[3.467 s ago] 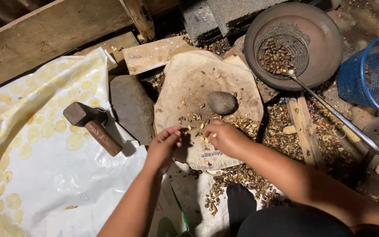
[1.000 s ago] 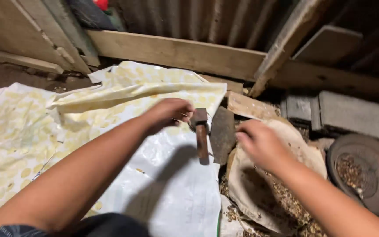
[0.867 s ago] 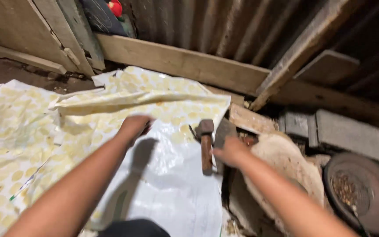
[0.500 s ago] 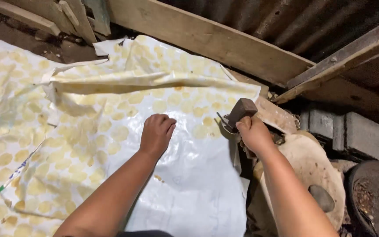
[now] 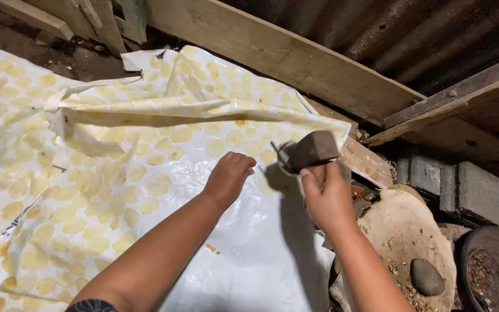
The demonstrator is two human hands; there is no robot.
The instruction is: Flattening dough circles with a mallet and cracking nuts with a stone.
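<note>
My right hand [image 5: 326, 195] grips the wooden handle of a hammer, and its dark metal head [image 5: 309, 150] is lifted just above the right edge of a white plastic sheet with yellow spots [image 5: 105, 167]. My left hand [image 5: 228, 175] rests flat on that sheet, fingers together, a little left of the hammer head. A fold of the sheet runs across behind both hands.
A long wooden beam [image 5: 278, 55] and corrugated metal wall stand behind. To the right lie a tan sack [image 5: 402, 231] with a round dark stone [image 5: 427, 277] and nut shells, grey concrete blocks [image 5: 480, 188], and a dark pan [image 5: 492, 268] at the lower right.
My right hand has taken hold of the hammer and raised it off the sheet. My left hand has moved right on the sheet, closer to the hammer head.
</note>
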